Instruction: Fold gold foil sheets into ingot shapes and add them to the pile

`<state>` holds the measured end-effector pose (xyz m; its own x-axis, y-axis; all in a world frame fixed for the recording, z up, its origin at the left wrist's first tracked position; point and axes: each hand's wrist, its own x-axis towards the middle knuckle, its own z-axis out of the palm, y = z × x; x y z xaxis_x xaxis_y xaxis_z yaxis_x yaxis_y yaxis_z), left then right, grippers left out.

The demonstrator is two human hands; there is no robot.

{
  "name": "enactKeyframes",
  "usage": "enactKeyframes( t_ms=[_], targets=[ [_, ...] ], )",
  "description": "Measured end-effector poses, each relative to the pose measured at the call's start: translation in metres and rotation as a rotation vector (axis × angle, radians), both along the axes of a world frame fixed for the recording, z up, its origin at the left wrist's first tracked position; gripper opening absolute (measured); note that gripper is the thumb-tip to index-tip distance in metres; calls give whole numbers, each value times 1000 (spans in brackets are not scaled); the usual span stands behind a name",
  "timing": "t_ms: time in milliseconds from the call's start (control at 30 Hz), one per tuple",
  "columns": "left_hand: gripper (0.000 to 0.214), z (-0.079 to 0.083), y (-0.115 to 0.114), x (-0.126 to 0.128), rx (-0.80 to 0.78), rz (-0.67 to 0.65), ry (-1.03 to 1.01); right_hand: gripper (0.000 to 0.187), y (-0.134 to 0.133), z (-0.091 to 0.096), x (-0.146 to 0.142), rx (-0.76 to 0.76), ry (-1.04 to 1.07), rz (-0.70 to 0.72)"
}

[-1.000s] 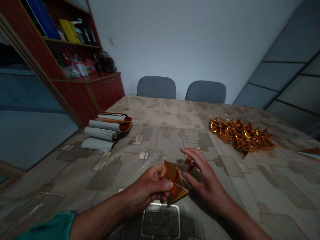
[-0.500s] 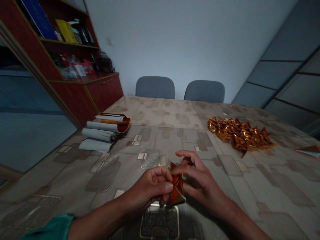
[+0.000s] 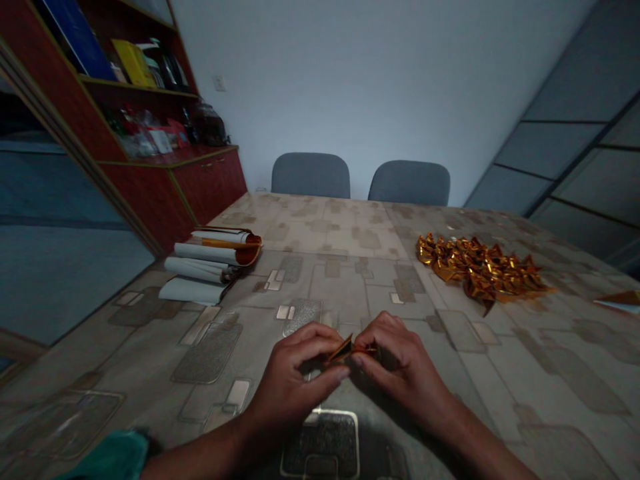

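Observation:
A small folded piece of gold foil paper [image 3: 342, 349] is held between both hands, above the near middle of the table. My left hand [image 3: 300, 370] pinches its left side between thumb and fingers. On the other side, my right hand [image 3: 397, 353] grips it with thumb and bent fingers. Much of the paper is hidden behind the fingers. To the right lies a pile of shiny folded gold paper pieces [image 3: 483, 267].
Bent sheets of paper [image 3: 197, 270], white outside and gold inside, lie at the left on the patterned table [image 3: 320, 233]. A flat folded piece [image 3: 620, 300] rests at the far right. Two grey chairs [image 3: 310, 175] stand behind the table, with a red cabinet [image 3: 205, 183] at the left.
My right hand's fingers have closed onto the paper. The paper has turned from upright to nearly level, and both hands now grip it from opposite sides.

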<state>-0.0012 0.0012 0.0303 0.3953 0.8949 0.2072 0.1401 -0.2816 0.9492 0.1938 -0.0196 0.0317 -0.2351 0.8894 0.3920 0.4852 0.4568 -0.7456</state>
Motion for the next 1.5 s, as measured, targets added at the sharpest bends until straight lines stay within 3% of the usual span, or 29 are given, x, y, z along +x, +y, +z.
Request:
enactKeyframes(
  t_ms=[267, 367, 467, 567, 733, 900, 1000, 1100, 1200, 1300, 1433, 1500],
  targets=[
    [25, -10, 5, -1, -557, 27, -269, 24, -3, 3, 8, -287, 265, 34],
    [30, -9, 10, 0, -696, 27, -376, 23, -2, 5, 15, -184, 168, 72],
    [32, -11, 11, 1, -783, -13, -424, 32, -2, 6, 15, -95, 1, 232],
    [34, -15, 9, 1, -794, -45, -392, 30, -2, 6, 12, -88, -57, 325],
    [34, -20, 9, -1, -741, -60, -278, 24, -2, 4, 13, -28, -134, 340],
    [35, -21, 11, -1, -725, -46, -265, 33, -1, 7, 16, 205, -380, 290],
    [34, -18, 11, 0, -715, -37, -265, 28, -1, 6, 14, 268, -388, 287],
    [34, -14, 10, 0, -656, -46, -236, 16, -2, -1, 9, 124, -186, 237],
    [34, -12, 10, -1, -605, -49, -203, 16, -1, -11, 1, -85, 87, 125],
    [36, -13, 11, -1, -612, -49, -204, 19, 1, -19, -3, -166, 259, 58],
    [36, -14, 12, -2, -677, -10, -256, 6, 1, -14, 0, -167, 264, 131],
    [36, -15, 14, -2, -738, -5, -295, 24, 0, -7, 4, -149, 172, 228]
  ],
)
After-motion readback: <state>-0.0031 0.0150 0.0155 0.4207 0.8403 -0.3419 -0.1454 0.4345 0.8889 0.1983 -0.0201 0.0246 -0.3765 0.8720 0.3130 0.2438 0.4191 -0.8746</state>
